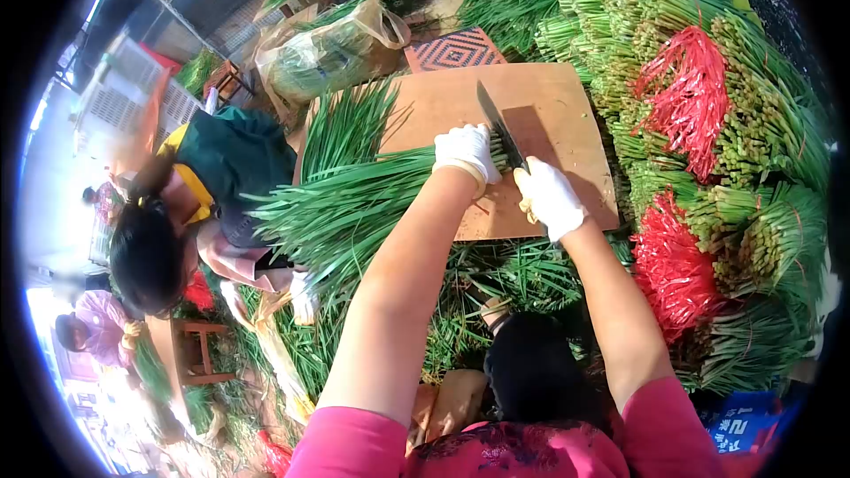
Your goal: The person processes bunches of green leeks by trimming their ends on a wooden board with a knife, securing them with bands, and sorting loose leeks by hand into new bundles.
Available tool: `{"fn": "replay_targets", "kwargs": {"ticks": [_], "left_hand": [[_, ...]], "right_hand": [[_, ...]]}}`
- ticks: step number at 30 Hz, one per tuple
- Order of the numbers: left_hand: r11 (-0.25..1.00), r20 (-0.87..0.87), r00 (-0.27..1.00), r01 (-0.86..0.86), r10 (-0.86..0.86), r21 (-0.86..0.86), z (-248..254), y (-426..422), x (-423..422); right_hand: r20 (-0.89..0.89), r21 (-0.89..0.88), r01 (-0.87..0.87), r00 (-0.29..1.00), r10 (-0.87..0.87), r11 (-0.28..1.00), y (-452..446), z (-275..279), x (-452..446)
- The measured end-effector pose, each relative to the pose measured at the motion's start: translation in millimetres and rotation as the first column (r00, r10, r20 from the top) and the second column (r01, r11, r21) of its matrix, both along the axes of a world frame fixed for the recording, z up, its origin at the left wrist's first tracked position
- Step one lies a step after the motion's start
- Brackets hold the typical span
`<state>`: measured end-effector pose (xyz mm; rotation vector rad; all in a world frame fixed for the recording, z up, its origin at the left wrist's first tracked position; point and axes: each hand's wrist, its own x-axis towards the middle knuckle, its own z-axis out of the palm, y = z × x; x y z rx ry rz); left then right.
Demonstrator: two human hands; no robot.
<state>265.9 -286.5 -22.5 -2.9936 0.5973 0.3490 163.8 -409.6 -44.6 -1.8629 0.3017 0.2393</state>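
Note:
My left hand (466,152), in a white glove, is closed over the end of a bundle of garlic chives (354,199) and presses it on a brown board (540,88). The long green leaves trail off the board to the left. In my gloved right hand (551,199) is a large knife (498,122), its blade pointing up and away. The blade lies just right of my left hand, close to the end of the bundle. Whether it touches the stems I cannot tell. More chives (347,128) rest on the board's left part.
Tied chives (753,142) are piled along the right, with red plastic ties (686,93) on top. A co-worker (159,239) bends close on the left. Beyond the board are a plastic bag of greens (332,57) and a patterned mat (456,50). Loose leaves (522,274) cover the ground.

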Motion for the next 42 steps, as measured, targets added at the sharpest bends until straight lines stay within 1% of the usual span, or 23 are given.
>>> {"fn": "replay_targets", "kwargs": {"ticks": [2, 3, 5, 6, 9, 11, 13, 15, 16, 17, 18, 19, 21, 24, 26, 28, 32, 34, 35, 37, 39, 40, 42], "left_hand": [[1.0, -0.026, 1.0, 0.009, -0.008, 0.022, 0.4, 1.3, 3.0], [0.999, -0.047, 0.999, 0.018, -0.017, 0.03, 0.4, 0.6, 2.4], [0.999, -0.022, 0.999, 0.024, -0.023, 0.043, 2.6, -0.8, 2.7], [0.998, -0.024, 0.999, 0.031, -0.03, 0.054, -1.8, -1.4, -1.8], [0.999, -0.002, 1.0, 0.017, -0.017, 0.04, -6.7, 0.8, 0.7], [0.998, 0.026, 1.0, -0.01, 0.009, 0.066, -11.4, -2.6, 1.0], [0.998, 0.083, 0.996, -0.026, 0.021, 0.06, -12.8, -4.5, -1.4], [0.997, 0.041, 0.998, -0.057, 0.055, 0.053, -7.4, -6.0, -1.8], [0.996, 0.025, 0.997, -0.075, 0.074, 0.055, -2.6, -7.0, -1.7], [0.995, -0.006, 0.996, -0.089, 0.089, 0.055, -1.8, -8.4, -4.9], [0.995, 0.018, 0.995, -0.098, 0.097, 0.029, -0.4, -7.8, -8.3], [0.996, -0.04, 0.995, -0.092, 0.093, 0.019, 3.4, -8.3, -5.8], [0.995, -0.067, 0.994, -0.082, 0.085, 0.053, -1.7, -12.2, -5.0], [0.998, -0.034, 0.999, -0.029, 0.031, 0.06, 5.3, -10.8, -22.4], [0.985, -0.074, 0.995, 0.059, -0.071, -0.162, 19.8, 9.9, -27.0], [0.855, -0.13, 0.983, 0.043, -0.128, -0.516, 21.3, 44.1, -13.4], [0.942, -0.164, 0.978, -0.172, 0.129, -0.289, -8.6, 83.3, 20.7], [0.939, -0.266, 0.96, -0.165, 0.084, -0.3, -9.5, 86.0, 8.6], [0.939, -0.314, 0.948, -0.159, 0.059, -0.305, -4.5, 86.1, -0.6], [0.945, -0.261, 0.965, -0.114, 0.032, -0.307, 12.7, 81.9, -27.8], [0.956, -0.006, 0.997, 0.072, -0.077, -0.285, 10.2, 82.6, -58.3], [0.982, 0.114, 0.989, 0.107, -0.09, -0.156, 10.3, 78.7, -72.7], [0.99, 0.108, 0.989, 0.109, -0.099, -0.087, 9.4, 76.5, -89.0]], "right_hand": [[-0.015, -0.02, -0.016, 1.0, 0.016, 1.0, -2.5, -4.3, 4.9], [-0.075, 0.121, 0.013, 0.997, -0.004, 0.993, -5.3, 8.7, -9.3], [-0.146, 0.066, 0.01, 0.989, 0.0, 0.998, -10.7, 9.7, -20.0], [-0.075, 0.182, -0.015, 0.997, 0.029, 0.983, -12.6, 1.7, -20.2], [-0.163, 0.242, 0.114, 0.984, -0.076, 0.964, 3.5, -26.8, 15.7], [-0.035, -0.271, -0.166, 0.986, 0.163, 0.948, 4.1, -43.2, 42.4], [-0.059, -0.705, -0.36, 0.889, 0.455, 0.612, 2.5, -43.9, 59.4], [-0.176, -0.907, -0.375, 0.75, 0.637, 0.19, 0.9, -36.5, 49.6], [-0.114, -0.646, -0.383, 0.904, 0.412, 0.66, -3.5, -41.3, 33.5], [-0.079, -0.263, -0.102, 0.993, 0.084, 0.959, -8.3, -47.8, 18.0], [0.0, -0.382, -0.105, 0.994, 0.114, 0.918, -11.2, -34.5, -9.1], [-0.11, -0.265, -0.122, 0.989, 0.096, 0.956, -12.7, -10.9, -32.3], [-0.094, 0.018, -0.043, 0.995, 0.044, 0.999, -26.1, -41.5, -38.4], [-0.224, 0.345, 0.103, 0.974, -0.024, 0.933, -51.4, -36.8, -11.0], [-0.167, 0.183, 0.06, 0.985, -0.029, 0.981, -77.3, -46.5, 10.6], [-0.006, 0.018, -0.016, 1.0, 0.016, 1.0, -80.8, -46.4, 20.8], [0.441, -0.056, -0.18, 0.878, 0.186, 0.982, -61.0, -57.2, 0.5], [0.157, 0.258, -0.29, 0.954, 0.256, 0.922, -43.1, -58.7, -25.0], [-0.218, 0.576, -0.195, 0.9, 0.378, 0.794, -20.8, -53.7, -38.5], [-0.281, 0.636, -0.008, 0.929, 0.241, 0.772, 15.9, -55.7, -59.0], [-0.16, 0.747, 0.062, 0.983, 0.09, 0.662, 40.1, -57.1, -63.7], [-0.143, 0.802, 0.097, 0.989, 0.031, 0.59, 49.3, -69.1, -60.7], [-0.164, 0.808, 0.144, 0.986, -0.016, 0.571, 55.5, -82.6, -60.8]]}}
